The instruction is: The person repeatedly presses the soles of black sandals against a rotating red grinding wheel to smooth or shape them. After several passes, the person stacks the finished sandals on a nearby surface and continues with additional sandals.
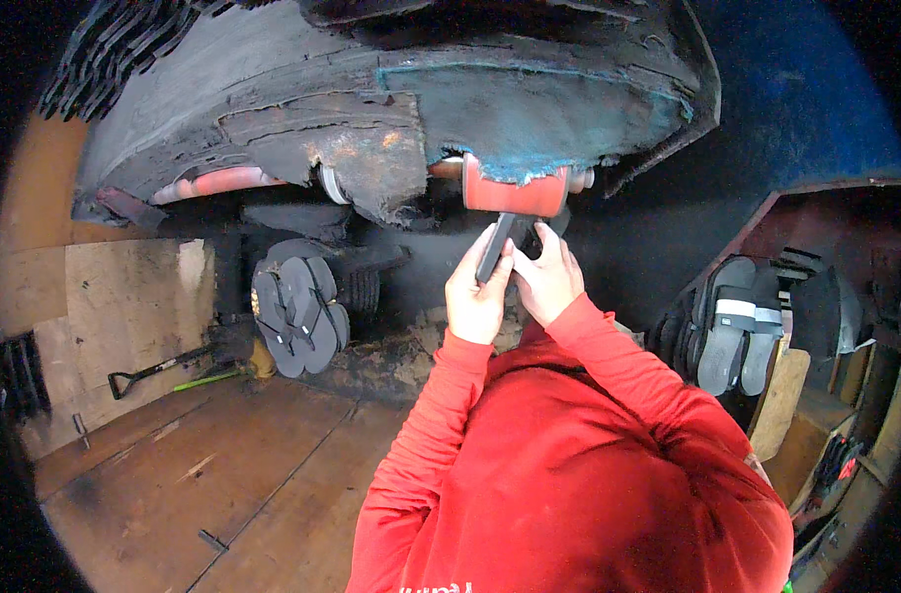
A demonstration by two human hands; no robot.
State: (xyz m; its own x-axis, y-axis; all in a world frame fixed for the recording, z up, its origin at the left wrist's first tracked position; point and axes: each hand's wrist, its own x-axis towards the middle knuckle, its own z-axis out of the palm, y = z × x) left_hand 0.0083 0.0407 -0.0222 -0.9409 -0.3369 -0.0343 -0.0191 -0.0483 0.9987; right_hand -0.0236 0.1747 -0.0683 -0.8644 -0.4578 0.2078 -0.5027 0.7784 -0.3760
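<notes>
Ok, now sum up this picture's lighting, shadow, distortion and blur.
Head view: fisheye curving, with black at the rim and corners; head view: left hand, right hand and red sleeves brightly lit; head view: deep shadow under the ragged blue-grey cloth, hiding detail; head view: the orange-red band looks streaked, possibly motion blur, though I can't be sure.

The floor (174, 474) is a brown, scuffed surface crossed by a dark diagonal seam. A small dark piece (212, 541) lies at the seam; a thin green strip (205, 381) lies near the far edge. The support beneath the grey flip-flops (307, 321) is hidden.
</notes>
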